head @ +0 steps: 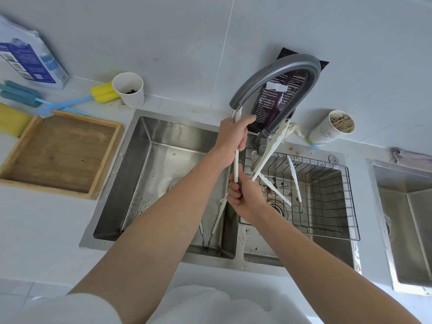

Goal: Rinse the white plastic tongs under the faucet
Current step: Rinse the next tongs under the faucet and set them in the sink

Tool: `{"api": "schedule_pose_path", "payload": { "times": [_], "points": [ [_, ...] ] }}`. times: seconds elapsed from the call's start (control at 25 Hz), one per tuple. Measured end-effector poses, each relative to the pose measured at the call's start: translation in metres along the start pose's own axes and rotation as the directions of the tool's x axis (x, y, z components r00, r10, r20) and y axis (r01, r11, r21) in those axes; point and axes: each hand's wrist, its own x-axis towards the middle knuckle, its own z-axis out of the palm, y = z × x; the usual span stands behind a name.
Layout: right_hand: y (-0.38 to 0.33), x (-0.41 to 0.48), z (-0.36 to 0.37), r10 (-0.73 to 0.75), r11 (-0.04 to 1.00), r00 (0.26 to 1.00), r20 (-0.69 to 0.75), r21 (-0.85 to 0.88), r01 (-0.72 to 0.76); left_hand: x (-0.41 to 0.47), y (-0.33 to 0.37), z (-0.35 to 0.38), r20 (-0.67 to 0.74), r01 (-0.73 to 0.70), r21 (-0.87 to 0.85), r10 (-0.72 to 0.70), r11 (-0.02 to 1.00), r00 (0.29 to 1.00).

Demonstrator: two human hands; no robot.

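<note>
I hold a pair of white plastic tongs (236,167) upright over the divider of the steel double sink (161,146). The tongs are spread in a V. My left hand (233,136) grips one arm high up, with its tip right at the spout of the grey arched faucet (280,64). My right hand (243,198) grips the hinged end below. The other arm slants up to the right, in front of the faucet base. I cannot make out a stream of water.
Another pair of white tongs (217,213) lies in the left basin, and more white tongs (294,181) lie in the wire basket (327,164) over the dirty right basin. A wooden tray (60,150), sponge brushes (102,92), paper cups (129,90) and a dark bag (280,94) stand on the counter.
</note>
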Motion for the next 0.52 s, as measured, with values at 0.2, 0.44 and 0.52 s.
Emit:
{"api": "schedule_pose_path", "payload": {
  "times": [0.2, 0.44, 0.52],
  "points": [
    [-0.008, -0.004, 0.004, 0.072, 0.996, 0.995, 0.075, -0.051, -0.069, -0.003, 0.003, -0.007, 0.038, 0.049, -0.174, -0.043, 0.984, 0.998],
    [-0.014, -0.005, 0.000, 0.236, 0.971, 0.938, 0.255, -0.037, -0.234, -0.002, -0.003, -0.020, 0.144, 0.090, -0.335, -0.044, 0.938, 0.989],
    [-0.014, -0.008, 0.002, 0.264, 0.960, 0.912, 0.314, 0.011, -0.281, 0.000, -0.006, -0.022, 0.153, 0.128, -0.399, -0.072, 0.908, 0.986]
  ]
}}
